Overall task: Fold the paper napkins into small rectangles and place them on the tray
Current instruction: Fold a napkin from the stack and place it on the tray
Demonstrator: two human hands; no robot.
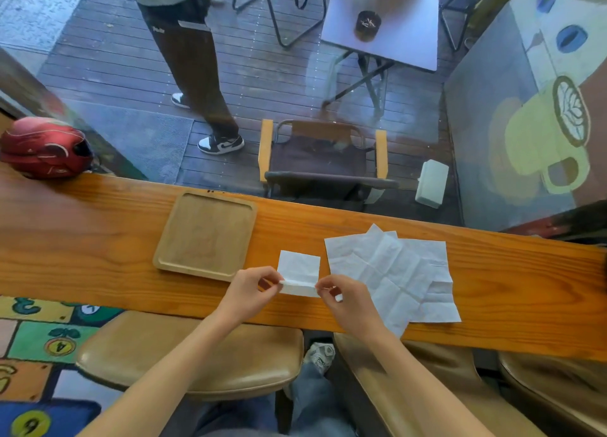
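Both hands pinch the near edge of a small white folded paper napkin (299, 272) — left hand (251, 293) on its left corner, right hand (345, 300) on its right — beside the square wooden tray (170, 256), near the long wooden counter's (98, 239) front edge.

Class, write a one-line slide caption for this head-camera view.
Left hand and right hand fold a paper napkin beside an empty wooden tray.

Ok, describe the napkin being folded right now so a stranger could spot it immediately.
Find the long wooden counter running across the picture, with a square wooden tray on it. Just right of the tray lies a small white napkin, its near edge pinched by the left hand and the right hand. Unlike the unfolded napkins spread at its right, it is small and partly folded.
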